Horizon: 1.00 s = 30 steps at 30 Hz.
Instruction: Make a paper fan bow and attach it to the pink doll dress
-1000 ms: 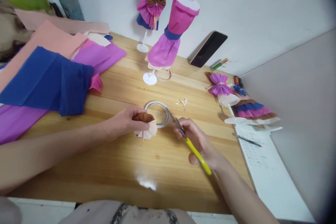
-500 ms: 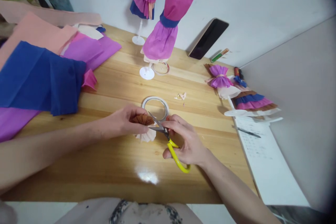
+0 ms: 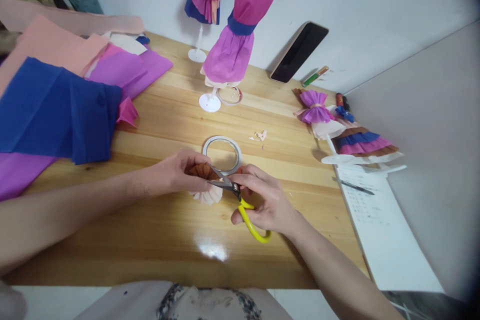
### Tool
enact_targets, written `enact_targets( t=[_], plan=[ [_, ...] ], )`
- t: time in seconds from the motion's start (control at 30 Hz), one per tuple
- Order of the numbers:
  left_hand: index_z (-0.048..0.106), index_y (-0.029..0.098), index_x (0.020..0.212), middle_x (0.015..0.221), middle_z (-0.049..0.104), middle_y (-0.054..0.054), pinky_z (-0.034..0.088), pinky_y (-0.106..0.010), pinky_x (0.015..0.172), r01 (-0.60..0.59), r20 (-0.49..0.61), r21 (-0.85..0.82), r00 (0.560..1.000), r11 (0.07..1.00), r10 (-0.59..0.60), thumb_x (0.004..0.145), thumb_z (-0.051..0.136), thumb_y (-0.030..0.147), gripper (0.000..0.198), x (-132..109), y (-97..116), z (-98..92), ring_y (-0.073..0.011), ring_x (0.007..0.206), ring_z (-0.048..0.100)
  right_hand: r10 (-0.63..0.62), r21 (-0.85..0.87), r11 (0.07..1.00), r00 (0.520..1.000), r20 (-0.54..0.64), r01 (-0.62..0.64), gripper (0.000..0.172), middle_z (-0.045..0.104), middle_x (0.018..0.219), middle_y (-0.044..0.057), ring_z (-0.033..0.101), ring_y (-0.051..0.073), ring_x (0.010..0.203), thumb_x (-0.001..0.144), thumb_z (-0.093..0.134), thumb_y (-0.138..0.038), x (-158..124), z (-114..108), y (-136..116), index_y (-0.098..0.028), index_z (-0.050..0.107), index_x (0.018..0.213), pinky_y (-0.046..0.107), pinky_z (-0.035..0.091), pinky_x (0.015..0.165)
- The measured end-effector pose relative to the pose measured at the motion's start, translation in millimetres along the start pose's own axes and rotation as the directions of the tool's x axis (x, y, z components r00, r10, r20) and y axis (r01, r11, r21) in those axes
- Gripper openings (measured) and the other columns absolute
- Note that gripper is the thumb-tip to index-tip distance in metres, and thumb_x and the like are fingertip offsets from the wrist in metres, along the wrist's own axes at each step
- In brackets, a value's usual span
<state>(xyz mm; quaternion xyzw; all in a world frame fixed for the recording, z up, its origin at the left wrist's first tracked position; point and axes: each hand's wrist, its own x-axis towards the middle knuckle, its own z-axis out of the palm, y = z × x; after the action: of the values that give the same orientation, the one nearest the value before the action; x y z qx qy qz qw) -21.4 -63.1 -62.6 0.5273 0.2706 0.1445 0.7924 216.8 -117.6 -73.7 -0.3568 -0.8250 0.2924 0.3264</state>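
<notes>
My left hand (image 3: 184,172) pinches a small pleated paper rosette, with a brown fan (image 3: 203,171) on top and a pale pink fan (image 3: 210,195) beneath it. A pair of scissors with yellow handles (image 3: 250,225) is in my right hand (image 3: 264,197). Their blades stand apart at the right edge of the rosette, close to my left fingertips. Just behind the hands, a roll of double-sided tape (image 3: 240,152) lies flat on the wooden table (image 3: 168,245). My left fingers hide part of the brown fan.
Crepe paper sheets, with a blue one (image 3: 56,110) on top, cover the left side. Small stands in paper dresses (image 3: 228,55) rise at the back. A phone (image 3: 300,52) leans on the wall. At right are more paper dresses (image 3: 362,142) and a pen (image 3: 357,187) on written paper.
The scissors and my right hand have shifted slightly left, bringing the blades a little further over the rosette. A tiny light scrap now shows on the table right of my right hand.
</notes>
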Motion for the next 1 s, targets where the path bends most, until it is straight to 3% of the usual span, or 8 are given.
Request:
enact_targets(
  t=[0.27,0.5,0.63,0.93,1.0],
  plan=[
    [0.067,0.011,0.091,0.068,0.065,-0.003,0.045,-0.022,0.054,-0.002,-0.01,0.028,1.0,1.0,0.002,0.071,0.07,0.029,0.027,0.2,1.5,1.1,-0.0126,0.058,0.057,-0.009,-0.009,1.0,1.0,-0.008,0.009,0.051,0.059,0.089,0.007,0.056,0.017,0.075,0.076,0.069,-0.057,-0.1,-0.9,-1.2,-0.02,0.061,0.11,0.027,0.048,0.062],
    [0.067,0.01,0.085,0.068,0.065,-0.004,0.044,-0.021,0.055,-0.005,-0.024,0.022,1.0,1.0,0.005,0.072,0.072,0.029,0.023,-0.5,-0.1,0.5,-0.0125,0.059,0.057,0.036,-0.026,0.999,0.999,-0.019,-0.037,0.048,0.055,0.076,0.004,0.05,0.014,0.061,0.076,0.069,-0.057,-4.0,0.7,-0.9,-0.019,0.065,0.105,0.025,0.043,0.052],
    [0.067,0.01,0.085,0.069,0.066,-0.005,0.045,-0.022,0.056,-0.007,-0.01,0.011,1.0,1.0,0.007,0.073,0.072,0.031,0.024,0.0,-1.6,-0.4,-0.0133,0.06,0.059,0.002,-0.044,0.999,0.999,-0.035,-0.003,0.045,0.05,0.067,0.001,0.047,0.014,0.057,0.076,0.07,-0.054,-4.6,-0.6,-0.7,-0.019,0.065,0.105,0.024,0.041,0.049],
    [0.069,0.011,0.085,0.072,0.069,-0.006,0.043,-0.021,0.055,-0.037,-0.019,-0.091,0.999,0.995,0.035,0.073,0.074,0.032,0.025,3.4,-0.3,0.3,-0.013,0.061,0.06,0.017,-0.106,0.994,0.998,-0.056,-0.022,0.04,0.061,0.071,0.004,0.053,0.014,0.057,0.08,0.069,-0.049,-5.6,-6.4,-4.4,-0.02,0.067,0.107,0.025,0.045,0.051],
    [0.069,0.011,0.085,0.073,0.07,-0.006,0.043,-0.021,0.055,-0.044,-0.018,-0.097,0.999,0.994,0.042,0.074,0.073,0.033,0.025,3.5,-2.7,-0.5,-0.0131,0.062,0.06,0.063,-0.131,0.989,0.994,-0.091,-0.074,0.038,0.063,0.072,0.004,0.054,0.015,0.058,0.08,0.069,-0.049,-7.2,-8.3,-5.0,-0.02,0.068,0.104,0.026,0.046,0.053]
  ],
)
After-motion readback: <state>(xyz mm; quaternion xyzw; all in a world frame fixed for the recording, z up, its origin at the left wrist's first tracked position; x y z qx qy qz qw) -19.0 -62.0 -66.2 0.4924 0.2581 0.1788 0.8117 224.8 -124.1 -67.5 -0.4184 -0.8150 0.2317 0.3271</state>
